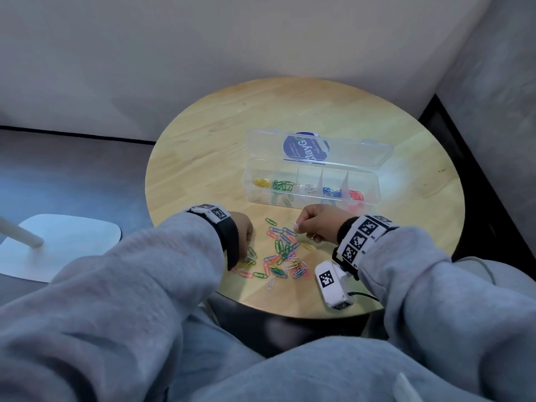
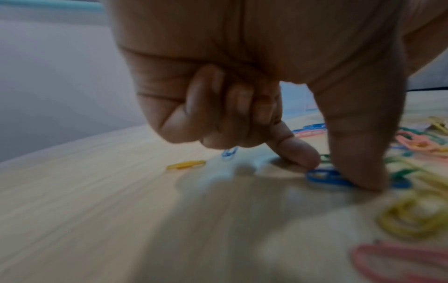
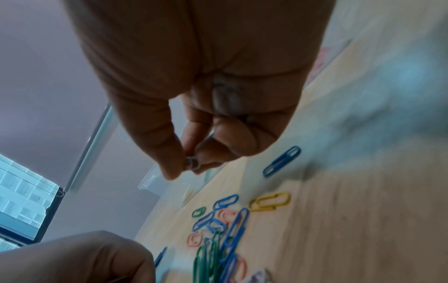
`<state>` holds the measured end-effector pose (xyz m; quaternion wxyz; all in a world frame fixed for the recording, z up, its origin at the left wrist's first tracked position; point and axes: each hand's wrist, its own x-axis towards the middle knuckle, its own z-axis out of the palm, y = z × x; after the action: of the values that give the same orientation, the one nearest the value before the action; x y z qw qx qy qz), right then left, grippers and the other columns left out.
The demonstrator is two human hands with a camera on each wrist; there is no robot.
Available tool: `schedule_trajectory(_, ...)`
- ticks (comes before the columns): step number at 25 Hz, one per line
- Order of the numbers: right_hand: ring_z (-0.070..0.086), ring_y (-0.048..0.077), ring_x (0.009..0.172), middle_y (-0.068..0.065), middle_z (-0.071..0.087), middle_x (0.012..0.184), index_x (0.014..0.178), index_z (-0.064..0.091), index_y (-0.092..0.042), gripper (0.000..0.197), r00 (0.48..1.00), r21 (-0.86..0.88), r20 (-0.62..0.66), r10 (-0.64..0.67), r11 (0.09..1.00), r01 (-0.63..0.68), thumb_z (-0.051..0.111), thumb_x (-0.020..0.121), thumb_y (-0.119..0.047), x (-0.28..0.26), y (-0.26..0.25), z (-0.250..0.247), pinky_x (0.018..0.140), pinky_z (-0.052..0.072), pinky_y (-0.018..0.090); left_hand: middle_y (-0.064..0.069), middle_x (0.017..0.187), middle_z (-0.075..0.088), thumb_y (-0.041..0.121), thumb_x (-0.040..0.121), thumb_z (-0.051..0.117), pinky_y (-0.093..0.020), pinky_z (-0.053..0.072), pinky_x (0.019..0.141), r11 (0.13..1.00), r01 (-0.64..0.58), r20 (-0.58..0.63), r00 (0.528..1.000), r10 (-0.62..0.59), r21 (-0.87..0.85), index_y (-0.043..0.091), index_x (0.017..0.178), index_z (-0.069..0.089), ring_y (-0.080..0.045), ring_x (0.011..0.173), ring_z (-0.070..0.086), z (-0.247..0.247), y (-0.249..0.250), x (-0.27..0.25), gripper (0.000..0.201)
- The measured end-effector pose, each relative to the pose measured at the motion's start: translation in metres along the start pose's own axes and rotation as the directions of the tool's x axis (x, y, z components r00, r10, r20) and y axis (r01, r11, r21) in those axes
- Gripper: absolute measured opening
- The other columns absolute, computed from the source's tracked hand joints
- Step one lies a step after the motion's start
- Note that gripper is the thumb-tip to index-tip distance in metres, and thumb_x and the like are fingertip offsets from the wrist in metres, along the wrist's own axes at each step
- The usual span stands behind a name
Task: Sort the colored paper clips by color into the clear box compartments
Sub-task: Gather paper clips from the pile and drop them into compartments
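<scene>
The clear box (image 1: pixel 249 184) lies open on the round wooden table (image 1: pixel 208 152), its lid (image 1: pixel 359 153) tipped back. From left to right its compartments hold yellow (image 1: pixel 261 182), green (image 1: pixel 282 186), white (image 1: pixel 308 188), blue (image 1: pixel 332 192) and red clips (image 1: pixel 356 195). A mixed pile of clips (image 1: pixel 282 256) lies in front of it. My right hand (image 1: pixel 298 227) hovers over the pile and pinches a white clip (image 3: pixel 192 165) between thumb and forefinger. My left hand (image 2: pixel 337 178) is down at the pile's left edge, thumb and forefinger pinching a blue clip (image 2: pixel 322 177) that lies on the table.
A white tagged camera unit (image 1: pixel 333 282) hangs under my right wrist near the table's front edge. A white stand base (image 1: pixel 69 245) sits on the floor to the left. A wall runs close behind the table. My knees are under the near edge.
</scene>
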<state>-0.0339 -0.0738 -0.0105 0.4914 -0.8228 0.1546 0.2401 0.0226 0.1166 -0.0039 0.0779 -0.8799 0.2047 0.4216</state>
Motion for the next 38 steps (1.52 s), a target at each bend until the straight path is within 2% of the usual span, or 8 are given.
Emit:
schedule_trajectory(6,0.037,0.018,0.052,0.01,0.045,0.06,0.073,0.055,-0.009,0.022,0.994,0.282,0.056,0.095,0.954,-0.107,0.05,0.088,0.005,-0.004,0.015,-0.006,0.044,0.031,0.022,0.006,0.066,0.054,0.023,0.077,0.073,-0.025,0.041,0.066,0.994,-0.071,-0.042,0.997,0.068,-0.081,0.023,0.064,0.054,-0.017,0.075,0.05,0.005,0.003,0.004,0.023)
schedule_trajectory(10,0.031,0.014,0.054,0.006,0.036,0.064,0.073,0.046,-0.007,0.025,0.972,0.422,0.127,0.196,0.877,-0.231,0.034,0.094,-0.002,-0.008,0.011,-0.008,0.042,0.027,0.018,0.009,0.067,0.055,0.025,0.081,0.069,-0.024,0.042,0.07,0.953,-0.107,-0.089,0.992,0.085,-0.282,0.025,0.067,0.057,-0.012,0.07,0.05,0.001,0.002,-0.006,0.019)
schedule_trajectory(15,0.035,0.018,0.053,0.009,0.039,0.065,0.072,0.041,-0.008,0.025,0.97,0.481,0.107,0.216,0.843,-0.241,0.026,0.086,0.007,-0.012,0.012,-0.004,0.036,0.031,0.015,-0.003,0.064,0.041,0.007,0.089,0.046,-0.023,0.025,0.052,0.841,-0.039,-0.1,0.995,-0.018,-0.539,0.008,0.076,0.049,-0.015,0.055,0.032,-0.011,0.012,-0.018,0.014)
schedule_trajectory(20,0.036,0.017,0.05,0.007,0.041,0.057,0.072,0.043,-0.01,0.019,0.976,0.377,0.146,0.161,0.903,-0.206,0.043,0.087,0.002,-0.013,0.011,0.0,0.041,0.03,0.019,-0.008,0.068,0.049,-0.005,0.087,0.03,-0.014,0.026,0.036,0.513,-0.062,-0.108,0.992,-0.06,-0.856,0.009,0.064,0.034,-0.012,0.047,0.038,-0.019,0.012,-0.021,0.027)
schedule_trajectory(24,0.047,0.01,0.036,0.001,0.052,0.05,0.066,0.049,-0.014,0.023,0.988,0.02,0.096,0.12,0.992,-0.123,0.062,0.084,-0.005,-0.018,0.011,-0.002,0.045,0.03,0.022,-0.008,0.064,0.048,-0.006,0.086,0.029,-0.011,0.023,0.032,0.386,-0.119,-0.14,0.99,-0.028,-0.915,0.013,0.063,0.03,-0.007,0.03,0.038,-0.02,0.01,-0.024,0.029)
schedule_trajectory(28,0.044,0.013,0.043,0.001,0.049,0.052,0.062,0.047,-0.014,0.029,0.985,-0.129,0.089,0.146,0.983,-0.134,0.065,0.084,-0.015,-0.024,0.008,-0.003,0.046,0.032,0.023,-0.005,0.058,0.046,0.005,0.089,0.039,-0.01,0.025,0.031,0.298,-0.085,-0.106,0.993,-0.054,-0.951,0.012,0.073,0.052,-0.006,0.029,0.038,-0.021,0.014,-0.026,0.022)
schedule_trajectory(33,0.034,0.017,0.051,0.006,0.035,0.06,0.075,0.045,-0.008,0.019,0.961,0.388,0.121,0.249,0.879,-0.276,0.041,0.094,-0.006,-0.027,0.012,-0.009,0.042,0.034,0.021,-0.001,0.059,0.041,0.002,0.086,0.028,-0.01,0.026,0.03,0.148,-0.029,-0.037,0.998,-0.052,-0.989,0.007,0.076,0.06,-0.007,0.031,0.036,-0.022,0.016,-0.029,0.034)
schedule_trajectory(38,0.063,0.021,0.045,0.017,0.049,0.074,0.086,0.05,0.003,0.032,0.972,0.753,0.182,0.149,0.615,-0.235,0.019,0.089,0.008,-0.041,0.01,-0.033,0.046,0.055,0.024,-0.011,0.076,0.055,0.002,0.088,0.025,-0.016,0.052,0.042,-0.114,-0.069,-0.071,0.997,0.012,-0.991,0.001,0.088,0.059,-0.015,0.051,0.061,-0.035,0.027,-0.032,0.034)
